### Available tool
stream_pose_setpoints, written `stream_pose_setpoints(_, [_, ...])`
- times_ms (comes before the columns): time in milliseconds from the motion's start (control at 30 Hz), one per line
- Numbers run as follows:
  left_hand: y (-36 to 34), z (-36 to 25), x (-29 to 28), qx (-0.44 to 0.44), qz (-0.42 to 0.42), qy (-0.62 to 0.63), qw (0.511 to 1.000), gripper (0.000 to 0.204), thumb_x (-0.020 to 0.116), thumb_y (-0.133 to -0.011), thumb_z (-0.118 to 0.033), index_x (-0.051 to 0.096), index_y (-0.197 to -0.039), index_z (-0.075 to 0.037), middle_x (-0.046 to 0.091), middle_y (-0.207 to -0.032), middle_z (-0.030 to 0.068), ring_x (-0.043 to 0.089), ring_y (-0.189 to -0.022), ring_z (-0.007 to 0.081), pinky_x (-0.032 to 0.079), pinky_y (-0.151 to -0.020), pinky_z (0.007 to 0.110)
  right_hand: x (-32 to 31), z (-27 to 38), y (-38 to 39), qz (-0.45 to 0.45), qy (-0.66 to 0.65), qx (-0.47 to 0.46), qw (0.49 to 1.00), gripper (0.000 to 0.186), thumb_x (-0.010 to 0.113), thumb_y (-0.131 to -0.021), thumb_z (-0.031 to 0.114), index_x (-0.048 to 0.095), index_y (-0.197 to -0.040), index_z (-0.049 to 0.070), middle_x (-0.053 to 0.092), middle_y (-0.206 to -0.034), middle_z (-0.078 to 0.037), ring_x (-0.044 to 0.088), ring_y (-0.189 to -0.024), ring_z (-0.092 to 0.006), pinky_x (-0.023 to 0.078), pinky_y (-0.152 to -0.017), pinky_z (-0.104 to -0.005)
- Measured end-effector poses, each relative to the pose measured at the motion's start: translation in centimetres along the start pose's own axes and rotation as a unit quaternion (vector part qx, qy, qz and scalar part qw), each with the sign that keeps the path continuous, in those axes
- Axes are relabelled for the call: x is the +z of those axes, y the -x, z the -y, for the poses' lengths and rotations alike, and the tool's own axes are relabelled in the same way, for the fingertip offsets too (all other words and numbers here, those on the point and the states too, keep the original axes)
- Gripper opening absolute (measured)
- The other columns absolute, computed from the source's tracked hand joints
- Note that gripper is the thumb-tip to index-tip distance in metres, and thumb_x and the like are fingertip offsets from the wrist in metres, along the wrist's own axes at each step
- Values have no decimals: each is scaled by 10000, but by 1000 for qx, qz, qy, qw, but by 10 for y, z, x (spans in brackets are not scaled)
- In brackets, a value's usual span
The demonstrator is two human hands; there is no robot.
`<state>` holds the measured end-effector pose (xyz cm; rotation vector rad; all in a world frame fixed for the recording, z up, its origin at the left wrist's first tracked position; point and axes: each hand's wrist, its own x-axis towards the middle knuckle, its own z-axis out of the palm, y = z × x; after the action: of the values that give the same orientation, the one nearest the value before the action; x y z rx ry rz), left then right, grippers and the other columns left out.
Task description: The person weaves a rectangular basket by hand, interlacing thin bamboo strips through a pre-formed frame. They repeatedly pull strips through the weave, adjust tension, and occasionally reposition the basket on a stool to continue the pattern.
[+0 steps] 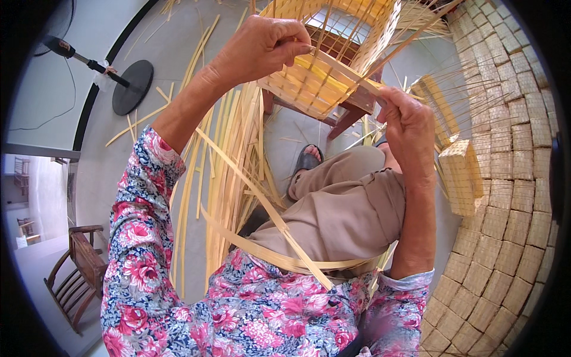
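A partly woven bamboo basket rests on its side on a reddish-brown wooden stool in front of me. Long upright splints stick out from its weave. Across its near wall runs a flat bamboo strip, stretched between my hands. Thumb and fingers of my left hand pinch the strip by the upright splints. Farther right and a little nearer, my right hand has its fingers closed on the strip's other part, just off the basket's edge. Its fingertips are partly hidden by the hand itself.
Loose bamboo strips lie in a heap on the floor at left, and some cross my lap. Many stacked woven baskets line the right side. A fan base and a wooden chair stand left.
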<state>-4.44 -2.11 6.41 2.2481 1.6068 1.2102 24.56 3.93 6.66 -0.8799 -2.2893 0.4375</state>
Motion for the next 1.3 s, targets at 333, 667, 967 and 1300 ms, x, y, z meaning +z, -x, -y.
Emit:
stream_pose_setpoints(333, [1, -41, 13, 145, -156, -101, 972, 292, 727, -904, -72, 678, -1192, -71, 723, -1011, 79, 703, -815, 168, 576, -682, 287, -20, 16, -2, -122, 195, -38, 972, 218, 752, -867, 287, 700, -903, 79, 730, -908, -68, 664, -840, -270, 420, -746, -393])
stream_pose_setpoints(667, [-31, -49, 32, 56, 64, -97, 992, 137, 642, -964, -109, 641, -1063, -15, 695, -932, 136, 750, -785, 221, 599, -652, 303, 0, 0, -40, 38, 43, -115, 992, 113, 614, -933, 169, 662, -928, 67, 665, -718, -170, 663, -688, -384, 505, -602, -485])
stream_pose_setpoints(967, [-13, -50, 17, 113, 118, -91, 982, 94, 635, -956, -87, 660, -950, 4, 689, -846, 98, 741, -697, 194, 591, -614, 283, 13, -4, -30, 43, 6, -211, 977, 75, 615, -926, 141, 665, -911, 87, 656, -718, -139, 667, -711, -363, 507, -620, -479])
stream_pose_setpoints(1300, [16, -43, 8, 175, 144, -57, 972, 68, 711, -870, -52, 672, -895, -3, 696, -842, 102, 717, -739, 245, 571, -641, 341, 30, -7, -30, 53, 27, -249, 967, 252, 671, -918, 346, 646, -843, 107, 639, -696, -118, 657, -689, -349, 502, -599, -456])
